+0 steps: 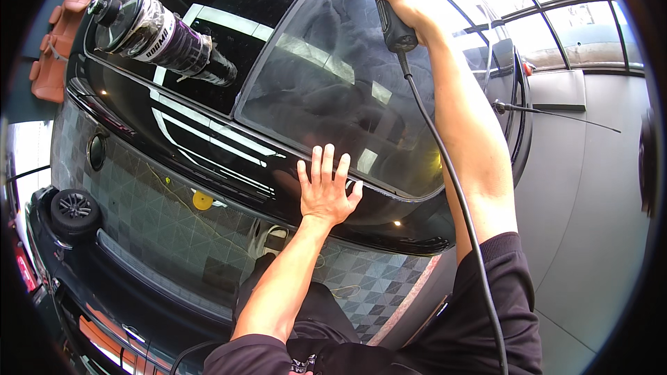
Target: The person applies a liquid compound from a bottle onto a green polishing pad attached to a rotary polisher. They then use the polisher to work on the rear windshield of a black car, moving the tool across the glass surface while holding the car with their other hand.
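Where my right hand point(408, 12) works: fingers gripping polisher point(394, 26).
Left hand point(326, 198): splayed, holding nothing.
Cord point(454, 178): if dragged, could scuff hazed car panel point(333, 107).

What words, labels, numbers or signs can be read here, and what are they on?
Purple cylindrical container: bold dark lettering on a white band; I don't copy printed wording.
Dark shirt: pale lettering on the chest, partly cut off; likewise not copied.
Polisher in the right hand: no lettering I can make out.
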`<act>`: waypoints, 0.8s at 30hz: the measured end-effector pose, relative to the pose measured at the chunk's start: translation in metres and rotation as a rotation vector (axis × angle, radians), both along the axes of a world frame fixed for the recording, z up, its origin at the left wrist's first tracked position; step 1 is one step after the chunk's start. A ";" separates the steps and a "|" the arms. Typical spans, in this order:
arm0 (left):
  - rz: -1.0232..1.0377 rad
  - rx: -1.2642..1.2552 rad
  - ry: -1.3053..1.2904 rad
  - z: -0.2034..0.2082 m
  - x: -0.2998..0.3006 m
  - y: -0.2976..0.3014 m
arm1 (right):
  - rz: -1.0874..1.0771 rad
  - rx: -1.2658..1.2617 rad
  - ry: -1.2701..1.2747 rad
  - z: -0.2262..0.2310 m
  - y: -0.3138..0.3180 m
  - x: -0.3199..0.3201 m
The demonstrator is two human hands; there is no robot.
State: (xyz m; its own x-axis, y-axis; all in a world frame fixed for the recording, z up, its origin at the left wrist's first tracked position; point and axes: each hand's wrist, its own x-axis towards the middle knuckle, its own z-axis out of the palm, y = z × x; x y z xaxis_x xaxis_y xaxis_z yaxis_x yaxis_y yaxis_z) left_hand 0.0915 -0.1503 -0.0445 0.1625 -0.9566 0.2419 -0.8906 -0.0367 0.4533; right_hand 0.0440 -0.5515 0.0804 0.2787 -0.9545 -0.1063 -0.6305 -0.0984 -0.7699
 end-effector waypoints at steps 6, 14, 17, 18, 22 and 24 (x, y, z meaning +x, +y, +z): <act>-0.001 0.003 0.002 0.000 -0.001 0.000 | 0.001 0.018 0.013 0.010 0.007 0.006; -0.001 -0.005 0.007 0.000 -0.001 -0.001 | 0.013 0.024 0.027 0.014 0.009 0.020; -0.002 -0.005 0.009 0.000 -0.001 -0.002 | 0.013 0.027 0.028 0.015 0.011 0.021; -0.002 -0.006 0.011 0.000 -0.001 -0.001 | 0.016 0.034 0.031 0.015 0.010 0.021; 0.000 -0.009 0.014 0.000 -0.001 0.000 | 0.012 0.038 0.034 0.016 0.013 0.023; -0.001 -0.006 0.015 0.000 -0.001 -0.001 | 0.013 0.039 0.035 0.017 0.013 0.023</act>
State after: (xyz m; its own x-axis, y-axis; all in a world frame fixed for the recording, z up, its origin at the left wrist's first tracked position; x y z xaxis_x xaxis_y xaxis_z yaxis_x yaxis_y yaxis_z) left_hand 0.0908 -0.1509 -0.0442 0.1649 -0.9553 0.2452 -0.8839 -0.0328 0.4664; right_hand 0.0673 -0.5385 0.0971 0.2862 -0.9459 -0.1529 -0.6563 -0.0773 -0.7505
